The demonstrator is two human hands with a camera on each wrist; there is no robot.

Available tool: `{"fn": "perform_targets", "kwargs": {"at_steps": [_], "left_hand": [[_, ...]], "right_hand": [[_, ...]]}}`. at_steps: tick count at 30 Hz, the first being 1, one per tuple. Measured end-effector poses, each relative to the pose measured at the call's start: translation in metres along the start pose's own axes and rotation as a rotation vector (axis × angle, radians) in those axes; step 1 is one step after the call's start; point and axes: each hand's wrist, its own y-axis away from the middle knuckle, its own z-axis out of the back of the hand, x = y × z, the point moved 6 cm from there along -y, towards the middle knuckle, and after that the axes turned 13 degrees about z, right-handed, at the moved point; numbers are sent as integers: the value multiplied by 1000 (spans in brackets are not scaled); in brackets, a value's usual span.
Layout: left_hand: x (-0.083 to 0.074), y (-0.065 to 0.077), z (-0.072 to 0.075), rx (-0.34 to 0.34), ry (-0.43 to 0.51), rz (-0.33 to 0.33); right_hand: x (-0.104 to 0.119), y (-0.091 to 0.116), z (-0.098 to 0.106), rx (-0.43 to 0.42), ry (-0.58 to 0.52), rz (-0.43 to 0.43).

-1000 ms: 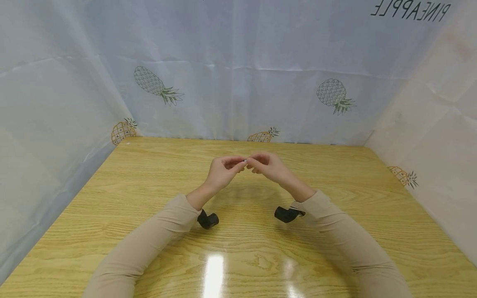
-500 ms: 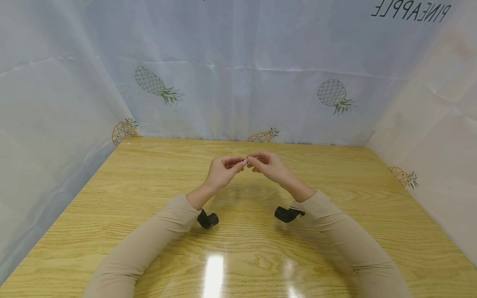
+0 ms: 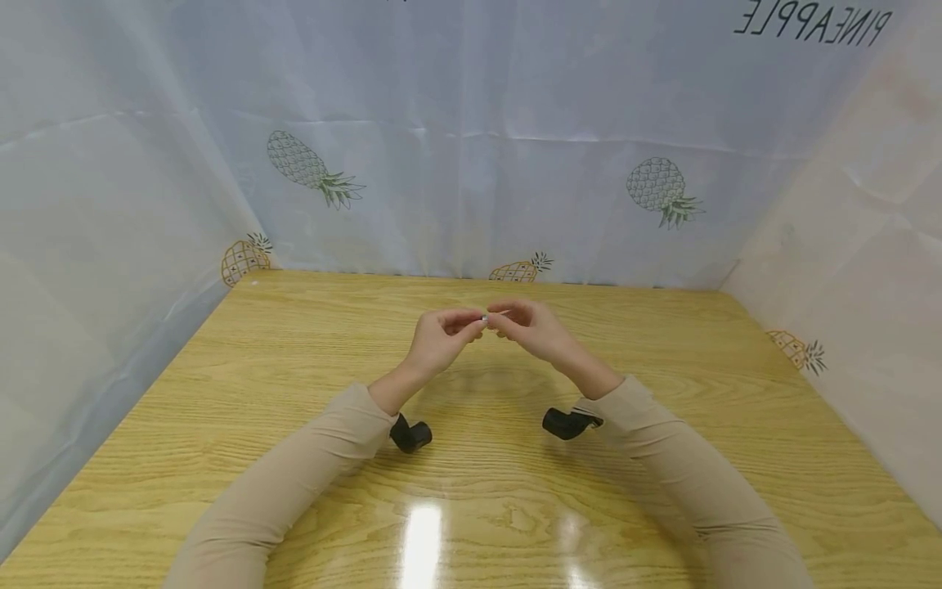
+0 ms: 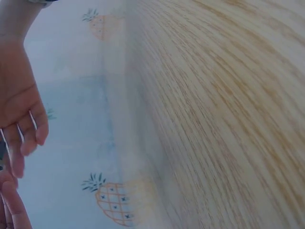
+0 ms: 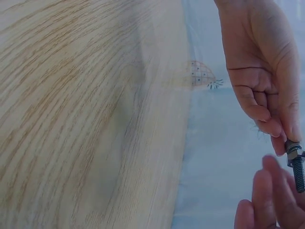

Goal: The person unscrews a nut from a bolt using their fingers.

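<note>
My left hand (image 3: 436, 339) pinches a small metal bolt (image 5: 299, 175) at one end between thumb and fingers, above the table. In the right wrist view its dark threaded shank points away from the left fingertips, and a hex nut (image 5: 294, 154) sits on it close to them. Facing it is my right hand (image 3: 539, 331), its thumb and forefinger spread a little beside the bolt's free end. The right fingers (image 5: 263, 188) look fairly straight in the right wrist view. At the left edge of the left wrist view the bolt is mostly cut off.
A wood-grain table (image 3: 309, 483) spreads below both hands. Pale curtains (image 3: 471, 188) with printed pineapples stand behind and at both sides. Black wrist-worn devices (image 3: 412, 435) hang under the beige sleeves (image 3: 309, 466).
The right thumb and forefinger, closer round the bolt before, have parted slightly from it. The left hand keeps its pinch and its place.
</note>
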Motion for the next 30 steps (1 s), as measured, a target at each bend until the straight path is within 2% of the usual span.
{"fn": "perform_targets", "kwargs": {"at_steps": [4, 12, 20, 30], "left_hand": [[0, 0, 0, 0, -7, -14], [-1, 1, -1, -5, -5, -8], [-1, 1, -1, -4, -6, -4], [-1, 1, -1, 0, 22, 3]], "right_hand": [[0, 0, -2, 2, -7, 13], [-1, 1, 2, -46, 62, 13], [-1, 1, -1, -16, -1, 41], [-2, 1, 3, -41, 60, 34]]}}
